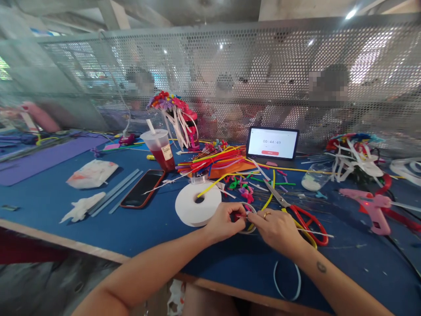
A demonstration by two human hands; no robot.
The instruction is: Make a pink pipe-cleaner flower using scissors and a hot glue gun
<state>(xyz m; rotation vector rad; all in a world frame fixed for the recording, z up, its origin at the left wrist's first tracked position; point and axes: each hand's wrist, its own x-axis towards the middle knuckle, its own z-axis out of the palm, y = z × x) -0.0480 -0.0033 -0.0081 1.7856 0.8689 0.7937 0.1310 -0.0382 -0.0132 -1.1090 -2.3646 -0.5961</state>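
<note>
My left hand (226, 221) and my right hand (279, 230) meet over the blue table, fingertips pinched together on a small reddish-pink piece (241, 215). It looks like pipe cleaner, but the fingers mostly hide it. A thin white strip (317, 232) sticks out to the right from beneath my right hand. Just behind my left hand lies a large roll of white ribbon (186, 206). Scissors (296, 211) with red and yellow handles lie partly under my right hand. Small knotted pipe-cleaner pieces (246, 192) in pink and green are scattered beyond my fingers.
A bundle of colourful pipe cleaners (213, 162) lies mid-table, near a cup of red drink (161, 151) and a phone (143, 188). A tablet (272, 144) shows a timer. At right rests a pink glue gun (375, 208) with its cord. A perforated metal screen (204, 57) stands behind.
</note>
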